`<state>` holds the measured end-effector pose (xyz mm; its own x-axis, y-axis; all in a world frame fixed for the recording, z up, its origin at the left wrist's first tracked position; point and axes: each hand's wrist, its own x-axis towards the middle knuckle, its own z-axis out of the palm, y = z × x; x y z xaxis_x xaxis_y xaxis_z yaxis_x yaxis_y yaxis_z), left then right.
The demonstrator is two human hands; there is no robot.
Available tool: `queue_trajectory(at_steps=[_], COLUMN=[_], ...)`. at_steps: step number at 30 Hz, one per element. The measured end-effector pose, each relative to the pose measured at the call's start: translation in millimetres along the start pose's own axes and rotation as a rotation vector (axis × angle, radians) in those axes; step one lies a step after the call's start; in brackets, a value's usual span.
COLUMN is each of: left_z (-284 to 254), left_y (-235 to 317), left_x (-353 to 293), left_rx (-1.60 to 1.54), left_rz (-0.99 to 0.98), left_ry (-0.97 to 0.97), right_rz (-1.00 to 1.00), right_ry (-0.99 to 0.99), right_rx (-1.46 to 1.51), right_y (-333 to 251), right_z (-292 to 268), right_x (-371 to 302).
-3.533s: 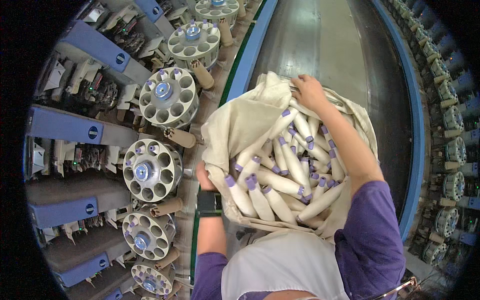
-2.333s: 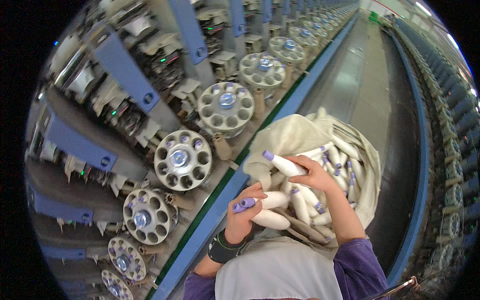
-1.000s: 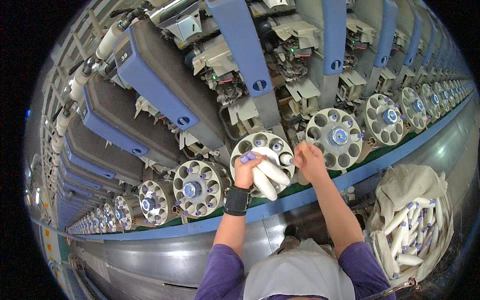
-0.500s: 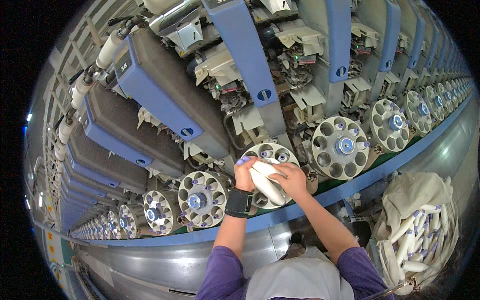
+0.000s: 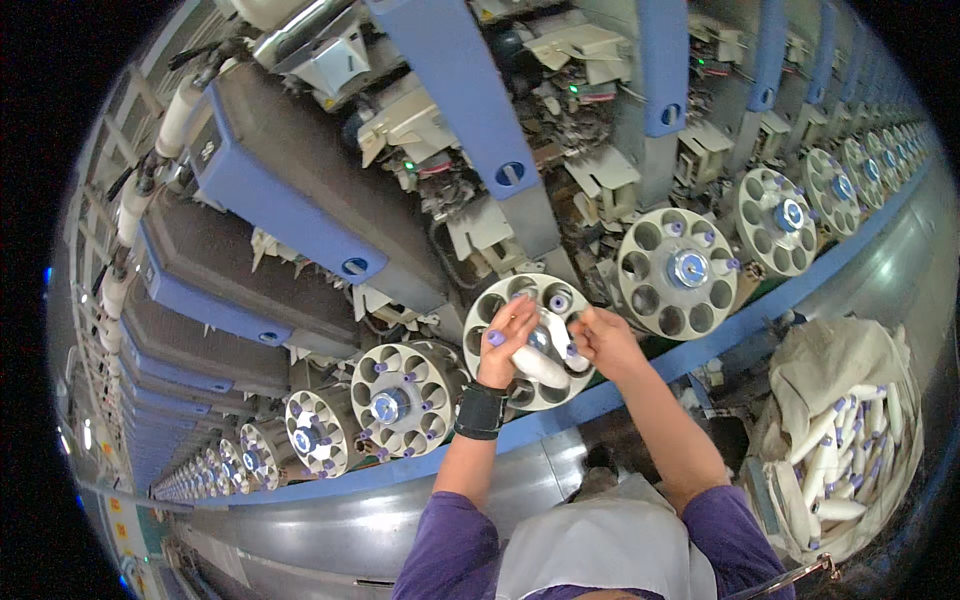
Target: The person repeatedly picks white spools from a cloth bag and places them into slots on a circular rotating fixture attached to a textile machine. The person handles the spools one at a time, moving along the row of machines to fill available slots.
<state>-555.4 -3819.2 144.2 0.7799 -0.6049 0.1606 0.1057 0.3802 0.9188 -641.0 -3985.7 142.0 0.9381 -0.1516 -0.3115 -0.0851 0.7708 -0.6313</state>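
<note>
In my left hand (image 5: pixel 508 342) lies a white yarn bobbin (image 5: pixel 541 368) with a purple tube end, tilted down to the right; the fingers point up and the thumb side holds it. My right hand (image 5: pixel 608 342) is beside it, thumb and fingers pinched together; whatever is between them is too small to make out. Between the hands shows another white bobbin (image 5: pixel 557 332), which I cannot tell to be held or resting. Behind both hands is a round cream bobbin magazine (image 5: pixel 481 312) with holes around its rim, partly hidden by them.
More round magazines (image 5: pixel 722 262) run in a row to both sides, some holding purple-ended tubes. Blue-fronted machine heads (image 5: pixel 455 90) rise behind them. A blue rail (image 5: pixel 690 348) edges the machine. At the lower right a cloth-lined sack (image 5: pixel 800 400) holds several white bobbins.
My hands have come apart. The right has drawn right into a pinch, while the left keeps a bobbin with its fingers straightened. The view has shifted slightly.
</note>
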Motion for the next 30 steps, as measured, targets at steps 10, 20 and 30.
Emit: queue_trajectory(at_steps=[10, 20, 30], left_z=[-25.3, 5.2, 14.3], left_y=[26.2, -26.6, 10.7], left_x=[4.2, -24.4, -8.8], left_rx=[-0.159, 0.550, 0.085], left_rz=[-0.104, 0.186, -0.409], left_ry=[-0.066, 0.115, -0.201], right_rz=[-0.184, -0.669, -0.478], right_ry=[-0.321, -0.076, -0.214], right_rx=[-0.676, -0.996, -0.616], right_y=[32.0, 81.0, -27.0], right_z=[54.8, 15.9, 39.9], right_x=[17.1, 26.6, 27.7])
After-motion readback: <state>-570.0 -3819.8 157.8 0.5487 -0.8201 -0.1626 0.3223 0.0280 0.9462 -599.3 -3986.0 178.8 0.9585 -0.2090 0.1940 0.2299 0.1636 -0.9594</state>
